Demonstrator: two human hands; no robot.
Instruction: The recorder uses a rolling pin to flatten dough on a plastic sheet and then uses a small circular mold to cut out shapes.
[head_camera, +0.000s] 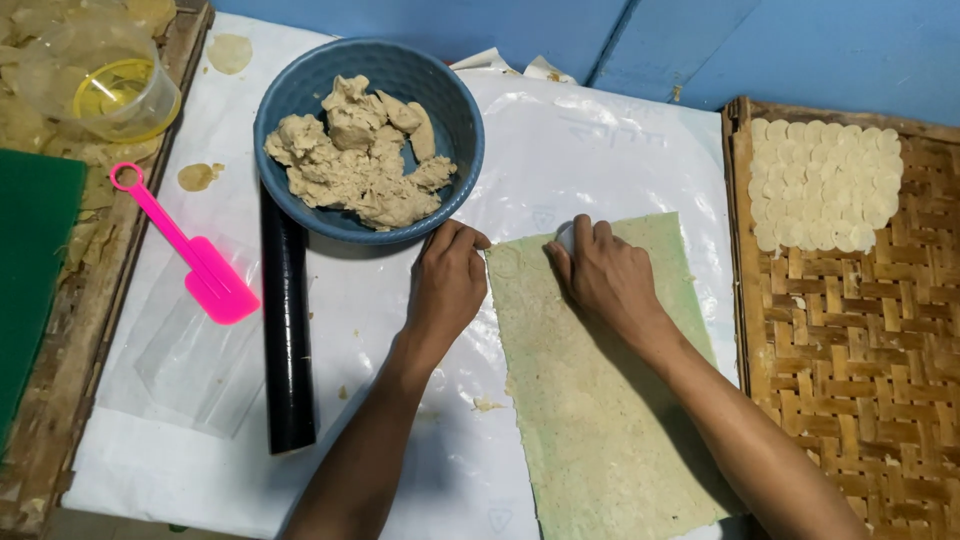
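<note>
A thin, pale green dough sheet (600, 400) lies flat, with perhaps a small cutter (566, 236) on it.

**Count of things in view**

Two hands: the left hand (447, 283) and the right hand (603, 280), both mid-frame. One rolled dough sheet (600, 400) at lower centre. One blue bowl (300, 95) at upper centre, holding one heap of dough (360, 160). One pink scraper (195, 255) and one black roller (285, 330) at left. One clear cup (110, 85) at upper left. One woven tray (850, 340) at right, carrying many small dough rounds (825, 185), too many to count.
</note>
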